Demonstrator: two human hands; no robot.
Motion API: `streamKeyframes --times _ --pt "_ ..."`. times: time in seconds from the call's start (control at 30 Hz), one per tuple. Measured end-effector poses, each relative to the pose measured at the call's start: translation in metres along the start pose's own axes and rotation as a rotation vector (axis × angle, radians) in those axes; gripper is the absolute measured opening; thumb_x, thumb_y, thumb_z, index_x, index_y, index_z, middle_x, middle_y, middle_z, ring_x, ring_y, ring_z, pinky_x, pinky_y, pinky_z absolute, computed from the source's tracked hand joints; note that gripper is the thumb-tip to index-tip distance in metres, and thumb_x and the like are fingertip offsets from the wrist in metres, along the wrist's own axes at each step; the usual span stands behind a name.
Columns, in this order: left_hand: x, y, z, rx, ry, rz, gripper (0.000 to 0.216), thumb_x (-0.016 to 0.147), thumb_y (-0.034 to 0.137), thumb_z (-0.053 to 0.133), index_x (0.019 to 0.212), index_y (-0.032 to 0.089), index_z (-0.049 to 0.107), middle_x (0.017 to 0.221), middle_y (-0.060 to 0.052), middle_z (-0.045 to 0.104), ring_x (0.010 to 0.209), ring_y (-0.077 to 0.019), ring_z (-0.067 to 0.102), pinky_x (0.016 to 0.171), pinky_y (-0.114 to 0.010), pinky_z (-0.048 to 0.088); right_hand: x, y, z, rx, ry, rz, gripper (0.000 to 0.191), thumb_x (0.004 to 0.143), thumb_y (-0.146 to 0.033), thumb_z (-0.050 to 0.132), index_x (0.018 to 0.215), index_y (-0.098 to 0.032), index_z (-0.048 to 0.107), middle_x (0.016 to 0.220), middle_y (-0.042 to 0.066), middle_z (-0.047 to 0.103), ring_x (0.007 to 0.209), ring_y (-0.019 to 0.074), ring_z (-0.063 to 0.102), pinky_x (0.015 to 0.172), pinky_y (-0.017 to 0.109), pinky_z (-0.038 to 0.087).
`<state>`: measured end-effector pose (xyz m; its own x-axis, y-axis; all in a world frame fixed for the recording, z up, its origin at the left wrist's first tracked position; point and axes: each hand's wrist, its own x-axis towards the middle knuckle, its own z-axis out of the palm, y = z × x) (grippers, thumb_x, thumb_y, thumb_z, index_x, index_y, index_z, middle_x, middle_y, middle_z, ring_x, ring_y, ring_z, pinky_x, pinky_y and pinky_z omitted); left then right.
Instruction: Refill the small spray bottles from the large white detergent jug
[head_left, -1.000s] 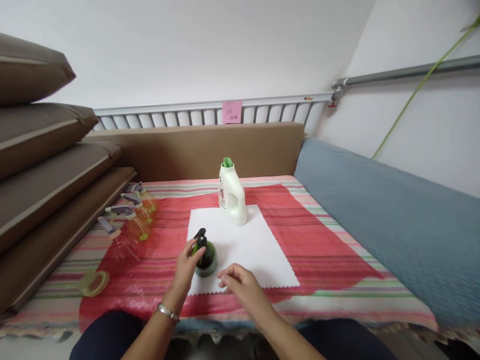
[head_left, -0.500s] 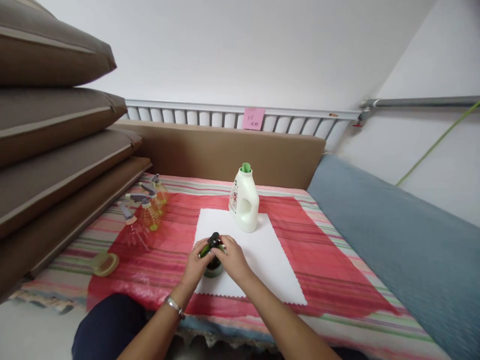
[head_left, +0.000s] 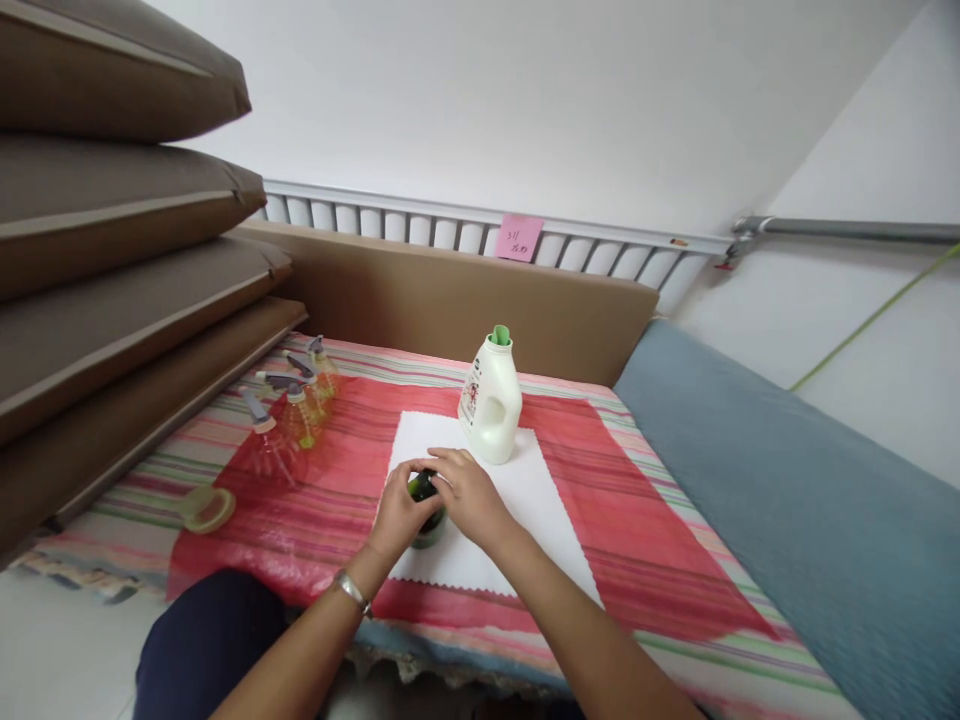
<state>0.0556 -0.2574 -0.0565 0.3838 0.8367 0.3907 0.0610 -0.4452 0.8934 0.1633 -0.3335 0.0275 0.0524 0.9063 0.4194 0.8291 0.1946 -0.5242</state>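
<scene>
A small dark green bottle [head_left: 428, 537] with a black pump or spray top [head_left: 425, 486] stands at the near left part of a white sheet with a scalloped edge [head_left: 534, 520]. My left hand [head_left: 400, 508] curls round the bottle's upper left side, near its neck. From the right, my right hand [head_left: 469, 497] closes its fingers over the black top and hides much of it. Behind my hands a white jug-shaped bottle [head_left: 495, 405] with a handle stands upright, its green spout [head_left: 500, 336] showing at the mouth.
Several clear spray bottles [head_left: 296, 405] with grey trigger heads stand at the left, above a pale green round object [head_left: 206, 509]. Stacked brown cushions [head_left: 135, 270] rise along the left. A brown board [head_left: 450, 285] closes off the back; a blue panel [head_left: 757, 480] lies along the right.
My right hand has moved up and over the black top, covering more of it. My left hand stays at the bottle. The view has tilted slightly.
</scene>
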Motion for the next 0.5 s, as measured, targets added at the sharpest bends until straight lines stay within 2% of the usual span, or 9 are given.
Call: streamKeyframes --times 0.17,0.27,0.37,0.5 --pt "0.003 -0.006 -0.007 -0.031 -0.104 0.062 0.03 0.068 0.021 0.066 0.097 0.019 0.06 0.098 -0.006 0.063 0.097 -0.0226 0.056 0.09 -0.041 0.041 0.005 0.003 0.004 -0.012 -0.028 -0.034 0.034 0.079 -0.005 0.048 0.102 -0.023 0.064 0.098 0.004 0.065 0.095 0.0181 0.054 0.088 0.034 0.043" --pt "0.004 -0.007 -0.012 -0.056 -0.177 0.091 0.037 0.067 0.019 0.067 0.104 0.021 0.058 0.109 -0.006 0.061 0.105 -0.0229 0.054 0.095 -0.042 0.039 0.005 0.004 0.006 -0.006 -0.027 -0.037 0.034 0.079 -0.003 0.047 0.101 -0.022 0.064 0.098 0.004 0.065 0.095 0.0175 0.055 0.088 0.033 0.043" --pt "0.004 -0.008 -0.008 -0.023 -0.15 0.07 0.049 0.062 0.019 0.071 0.108 0.02 0.054 0.107 -0.007 0.06 0.102 -0.0237 0.055 0.092 -0.042 0.041 0.005 0.004 0.006 0.0 -0.026 -0.035 0.036 0.078 -0.003 0.047 0.103 -0.023 0.063 0.099 0.003 0.065 0.094 0.0168 0.055 0.087 0.032 0.043" --pt "0.007 -0.009 -0.004 0.016 -0.11 0.048 0.032 0.064 0.018 0.069 0.095 0.018 0.058 0.094 -0.005 0.062 0.093 -0.0228 0.056 0.087 -0.042 0.042 0.007 0.004 0.006 -0.009 -0.036 -0.04 0.035 0.078 -0.003 0.048 0.102 -0.024 0.064 0.096 0.003 0.066 0.093 0.0173 0.055 0.086 0.033 0.043"
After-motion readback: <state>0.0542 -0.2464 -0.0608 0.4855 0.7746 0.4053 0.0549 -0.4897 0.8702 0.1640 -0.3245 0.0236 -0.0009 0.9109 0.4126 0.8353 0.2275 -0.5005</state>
